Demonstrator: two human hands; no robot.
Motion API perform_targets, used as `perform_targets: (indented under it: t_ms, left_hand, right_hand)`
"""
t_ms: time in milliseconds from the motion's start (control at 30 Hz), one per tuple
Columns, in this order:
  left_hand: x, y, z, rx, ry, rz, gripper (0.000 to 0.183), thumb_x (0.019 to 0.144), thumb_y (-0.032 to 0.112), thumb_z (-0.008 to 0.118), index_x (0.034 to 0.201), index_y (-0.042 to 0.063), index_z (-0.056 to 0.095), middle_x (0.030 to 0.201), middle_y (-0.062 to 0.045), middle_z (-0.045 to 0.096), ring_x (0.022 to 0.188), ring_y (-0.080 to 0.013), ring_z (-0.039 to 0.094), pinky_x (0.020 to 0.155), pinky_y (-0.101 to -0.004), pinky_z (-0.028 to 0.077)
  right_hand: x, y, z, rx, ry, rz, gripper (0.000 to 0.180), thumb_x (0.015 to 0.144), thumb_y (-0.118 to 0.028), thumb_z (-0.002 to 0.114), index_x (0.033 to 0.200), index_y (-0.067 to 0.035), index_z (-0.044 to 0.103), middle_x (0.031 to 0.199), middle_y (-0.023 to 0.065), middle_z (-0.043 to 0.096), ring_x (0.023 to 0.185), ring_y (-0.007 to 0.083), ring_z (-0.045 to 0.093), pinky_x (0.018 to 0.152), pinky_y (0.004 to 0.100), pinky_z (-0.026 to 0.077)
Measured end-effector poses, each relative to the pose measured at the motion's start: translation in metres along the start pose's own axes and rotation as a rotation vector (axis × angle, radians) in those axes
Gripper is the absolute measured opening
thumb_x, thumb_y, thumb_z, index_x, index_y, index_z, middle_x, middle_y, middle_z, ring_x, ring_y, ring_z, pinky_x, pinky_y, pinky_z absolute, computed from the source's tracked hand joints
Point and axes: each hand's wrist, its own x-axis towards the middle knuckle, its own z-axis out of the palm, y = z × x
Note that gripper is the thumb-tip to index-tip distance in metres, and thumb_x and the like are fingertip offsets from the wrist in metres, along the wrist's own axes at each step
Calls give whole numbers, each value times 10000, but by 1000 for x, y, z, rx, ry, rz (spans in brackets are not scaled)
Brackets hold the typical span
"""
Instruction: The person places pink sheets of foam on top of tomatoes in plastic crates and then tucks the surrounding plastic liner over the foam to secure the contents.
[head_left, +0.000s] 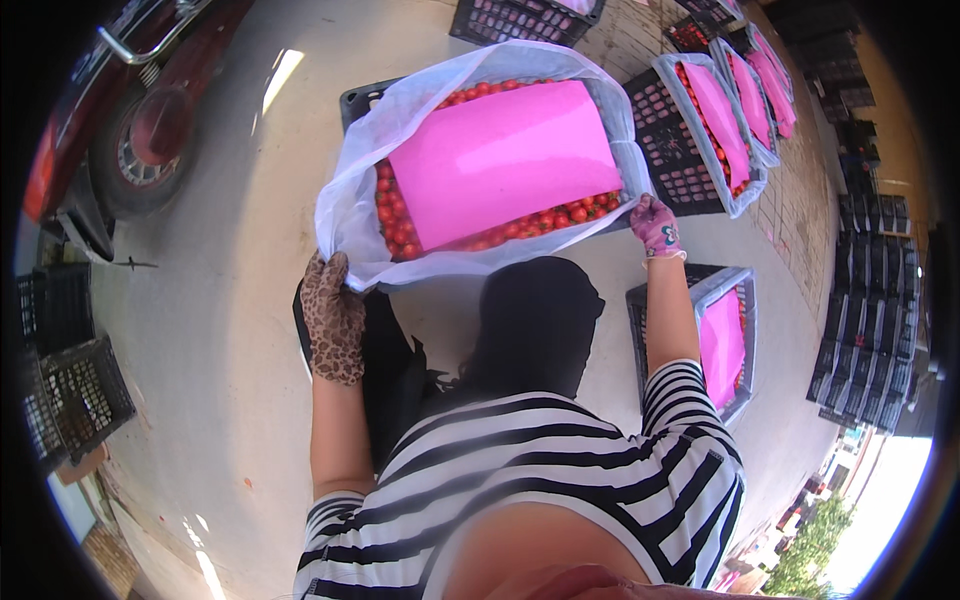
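Note:
In front of me is a black plastic crate (358, 103) lined with a translucent white plastic bag (343, 199). Red cherry tomatoes (394, 214) fill the liner, and a bright pink sheet (502, 161) lies over most of them, leaving fruit showing around its edges. My left hand (335, 319), in a leopard-print glove, grips the liner's rim at the near left corner. At the near right corner, my right hand (658, 229), in a pink flowered glove, pinches the bag's edge. The liner hides most of the crate.
Similar lined crates of tomatoes with pink sheets (716, 124) stand at the right, one more (724, 352) beside my right arm. Another crate (521, 22) is beyond. Stacked black crates (866, 322) line the far right. A vehicle wheel (142, 161) and crates (86, 394) are left.

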Motion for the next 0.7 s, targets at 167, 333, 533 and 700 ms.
perform_targets:
  t_ms: [167, 333, 533, 700]
  left_hand:
    - [15, 11, -21, -34, -199, 175, 362, 865, 115, 556, 1193, -23, 485, 1046, -119, 581, 934, -185, 563, 821, -305, 458]
    - [75, -34, -54, 683, 140, 363, 454, 865, 209, 560, 1241, -10, 429, 1190, -163, 507, 1087, -244, 506, 946, -309, 390]
    - [68, -10, 52, 817, -167, 218, 685, 830, 234, 562, 1379, 16, 214, 1407, -188, 261, 1274, -298, 325, 1020, -340, 303]
    - [66, -17, 40, 1231, 3, 700, 767, 811, 152, 560, 1417, 60, 99, 1401, -196, 297, 1237, -325, 390, 1004, -355, 337]
  right_hand:
    - [-24, 21, 42, -505, -293, -469, 310, 892, -127, 472, 1157, 33, 452, 1066, 167, 561, 892, 254, 604, 743, 332, 500]
    - [-174, 140, 170, -1013, -915, -146, 415, 893, -273, 528, 1184, 18, 471, 1133, 126, 562, 1030, 199, 553, 887, 307, 427]
    - [-185, 246, 228, -1080, -1220, 181, 483, 891, -415, 513, 1198, -43, 510, 1131, 52, 557, 992, 126, 517, 878, 277, 406]
    - [-157, 283, 245, -477, -1275, 473, 531, 941, -380, 401, 1334, -34, 314, 1307, 77, 440, 1135, 170, 457, 967, 279, 356]
